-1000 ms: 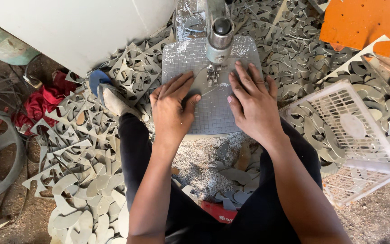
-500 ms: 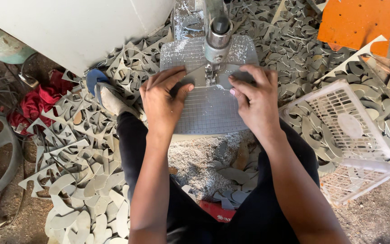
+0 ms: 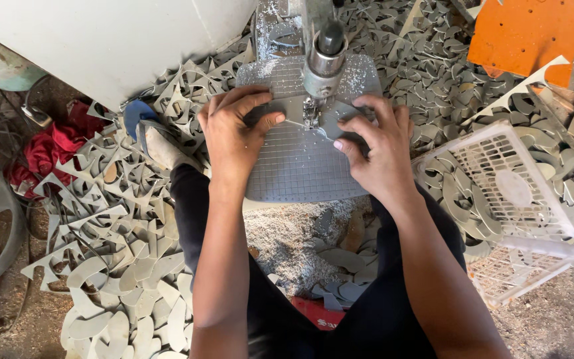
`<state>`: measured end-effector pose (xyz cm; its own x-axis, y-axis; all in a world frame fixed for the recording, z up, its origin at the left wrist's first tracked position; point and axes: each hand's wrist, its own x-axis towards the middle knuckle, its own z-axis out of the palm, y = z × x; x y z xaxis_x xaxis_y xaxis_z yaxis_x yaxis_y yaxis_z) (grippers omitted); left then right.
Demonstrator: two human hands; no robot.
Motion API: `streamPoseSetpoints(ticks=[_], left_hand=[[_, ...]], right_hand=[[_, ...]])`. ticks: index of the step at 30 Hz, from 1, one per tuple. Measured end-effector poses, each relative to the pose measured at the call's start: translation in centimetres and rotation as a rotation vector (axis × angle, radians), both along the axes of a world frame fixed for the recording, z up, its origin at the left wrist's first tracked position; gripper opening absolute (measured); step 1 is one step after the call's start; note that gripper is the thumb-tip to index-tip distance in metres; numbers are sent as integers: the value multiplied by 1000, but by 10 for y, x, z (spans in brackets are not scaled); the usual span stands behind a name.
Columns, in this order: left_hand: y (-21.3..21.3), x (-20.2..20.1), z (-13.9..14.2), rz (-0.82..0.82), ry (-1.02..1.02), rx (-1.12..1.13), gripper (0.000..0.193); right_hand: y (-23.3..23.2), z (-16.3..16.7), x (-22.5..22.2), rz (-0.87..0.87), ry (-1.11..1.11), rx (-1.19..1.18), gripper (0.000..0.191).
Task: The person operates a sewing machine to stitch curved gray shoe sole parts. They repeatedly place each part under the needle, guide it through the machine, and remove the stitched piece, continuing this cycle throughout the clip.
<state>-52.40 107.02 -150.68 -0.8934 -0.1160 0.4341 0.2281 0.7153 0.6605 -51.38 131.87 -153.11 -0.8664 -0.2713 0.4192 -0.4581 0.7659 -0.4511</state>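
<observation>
left hand (image 3: 234, 136): fingers curled, pinching grey piece (image 3: 293, 113) from left | right hand (image 3: 380, 149): fingers bent, pressing its right side | piece under saw head (image 3: 323, 63)

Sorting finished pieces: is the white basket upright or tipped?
Tipped: the basket leans on its side against the scrap pile, open mouth facing the person, grey cutouts inside.

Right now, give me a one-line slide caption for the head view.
Both hands, left and right, press a grey sheet piece against the saw blade on a gridded table, offcuts heaped around.

Even daylight, soft shadows, perhaps slight edge blur.
</observation>
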Motion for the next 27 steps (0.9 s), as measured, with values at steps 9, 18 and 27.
streamPoseSetpoints(ticks=[9,18,27], left_hand=[[-3,-13,10,-127,-30,-4,48],[7,-14,8,-148,64,-100,26],[3,15,11,44,96,-255,17]], right_hand=[[0,-5,-13,-17,-31,40,21],[-1,-12,-30,-32,48,150,35],[7,-13,18,-54,90,281,31]])
